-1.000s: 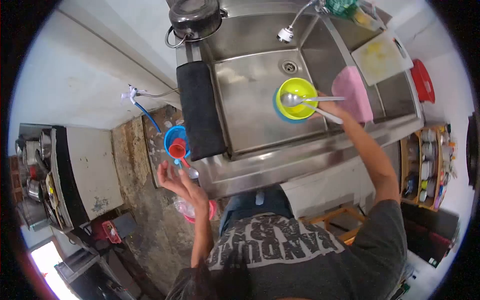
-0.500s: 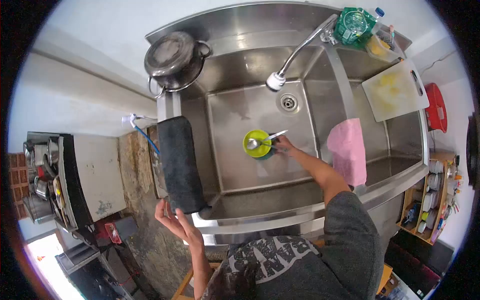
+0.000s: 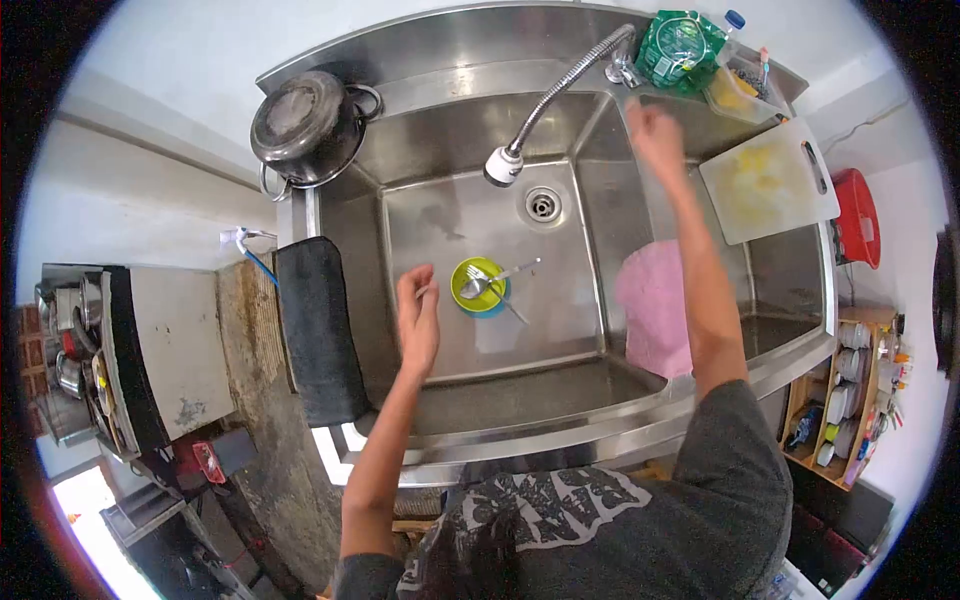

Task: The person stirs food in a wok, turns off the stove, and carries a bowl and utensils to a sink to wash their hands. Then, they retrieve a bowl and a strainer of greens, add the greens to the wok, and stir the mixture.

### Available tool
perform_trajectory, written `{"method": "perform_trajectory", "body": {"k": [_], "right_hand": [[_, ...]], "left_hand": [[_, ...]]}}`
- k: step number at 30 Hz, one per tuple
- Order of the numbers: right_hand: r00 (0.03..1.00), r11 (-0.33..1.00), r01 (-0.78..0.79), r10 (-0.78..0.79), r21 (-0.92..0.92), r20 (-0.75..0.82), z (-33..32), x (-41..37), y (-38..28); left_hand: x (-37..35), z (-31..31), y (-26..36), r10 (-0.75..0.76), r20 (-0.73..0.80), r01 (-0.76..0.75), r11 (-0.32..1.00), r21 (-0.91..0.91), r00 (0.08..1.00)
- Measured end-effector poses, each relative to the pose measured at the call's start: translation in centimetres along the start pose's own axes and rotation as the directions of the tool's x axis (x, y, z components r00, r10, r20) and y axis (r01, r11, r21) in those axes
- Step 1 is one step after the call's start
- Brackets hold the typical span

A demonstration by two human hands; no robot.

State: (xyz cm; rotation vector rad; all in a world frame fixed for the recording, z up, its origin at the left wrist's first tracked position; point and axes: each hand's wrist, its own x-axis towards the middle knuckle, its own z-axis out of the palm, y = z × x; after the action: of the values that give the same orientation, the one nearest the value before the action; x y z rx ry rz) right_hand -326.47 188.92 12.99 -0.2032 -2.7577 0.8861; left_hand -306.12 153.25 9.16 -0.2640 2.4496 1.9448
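On the floor of the steel sink stands a small yellow-green bowl [image 3: 463,290], on top of a blue-green one [image 3: 487,313]. A spoon [image 3: 472,288], a fork [image 3: 476,272] and another thin utensil handle lie across the upper bowl, their handles pointing right. Just left of the bowls is my left hand [image 3: 417,320], fingers loosely bent and not touching them. My right hand [image 3: 655,138], smeared by motion, is above the sink divider, below the base of the faucet [image 3: 515,140]. Whether it holds anything does not show.
A dark pot [image 3: 305,125] sits at the back left corner. A black cloth [image 3: 320,330] and a pink cloth [image 3: 652,310] hang over the sink's edges. A cutting board [image 3: 770,185] leans in the right basin. Behind it are a green packet [image 3: 680,48] and a container [image 3: 745,90].
My right hand has left the utensils at the bowls and moved up and right toward the faucet base. My left hand has come over the sink beside the bowls. The view has shifted slightly.
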Motion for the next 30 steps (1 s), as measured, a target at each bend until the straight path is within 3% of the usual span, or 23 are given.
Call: {"method": "perform_trajectory", "body": {"k": [1, 4, 6, 10, 16, 19, 22, 25, 29, 30], "right_hand": [[0.934, 0.992, 0.127, -0.126, -0.019, -0.335, 0.5, 2.4, 1.9], [0.97, 0.93, -0.213, 0.238, 0.298, -0.049, 2.3, 5.8, 3.0], [0.967, 0.879, -0.216, 0.253, 0.424, -0.031, 4.4, 6.7, 3.6], [0.933, 0.617, -0.315, 0.341, 0.722, 0.116, 4.4, 6.2, 2.0], [0.897, 0.392, -0.419, 0.316, 0.819, 0.308, 3.9, 6.6, 2.8], [0.927, 0.584, -0.365, 0.3, 0.725, 0.225, 4.0, 7.6, 4.4], [0.986, 0.883, -0.097, 0.15, 0.459, -0.079, 4.6, 7.8, 5.5], [0.975, 0.95, 0.01, 0.059, 0.311, -0.213, 4.6, 7.5, 5.1], [0.916, 0.984, 0.13, -0.167, -0.124, -0.365, 4.2, 6.8, 4.3], [0.908, 0.981, 0.146, -0.185, -0.128, -0.376, 4.4, 6.8, 4.4]], "left_hand": [[1.5, 0.9, -0.9, -0.122, 0.027, 0.125, 0.982, -0.139, 0.992], [5.6, 3.6, -4.0, -0.427, 0.125, 0.432, 0.765, -0.478, 0.895], [8.5, 5.4, -6.5, -0.539, 0.195, 0.533, 0.59, -0.607, 0.819], [12.2, 8.4, -8.2, -0.562, 0.251, 0.552, 0.464, -0.693, 0.788], [14.4, 11.0, -7.7, -0.59, 0.323, 0.599, 0.36, -0.715, 0.74], [14.7, 11.9, -8.0, -0.574, 0.36, 0.597, 0.297, -0.745, 0.735], [14.7, 12.6, -7.7, -0.572, 0.379, 0.601, 0.265, -0.754, 0.728], [15.2, 13.2, -8.1, -0.568, 0.406, 0.592, 0.186, -0.784, 0.716], [16.0, 13.7, -8.1, -0.586, 0.419, 0.601, 0.15, -0.785, 0.694], [16.0, 13.7, -7.9, -0.588, 0.414, 0.595, 0.147, -0.79, 0.695]]}}
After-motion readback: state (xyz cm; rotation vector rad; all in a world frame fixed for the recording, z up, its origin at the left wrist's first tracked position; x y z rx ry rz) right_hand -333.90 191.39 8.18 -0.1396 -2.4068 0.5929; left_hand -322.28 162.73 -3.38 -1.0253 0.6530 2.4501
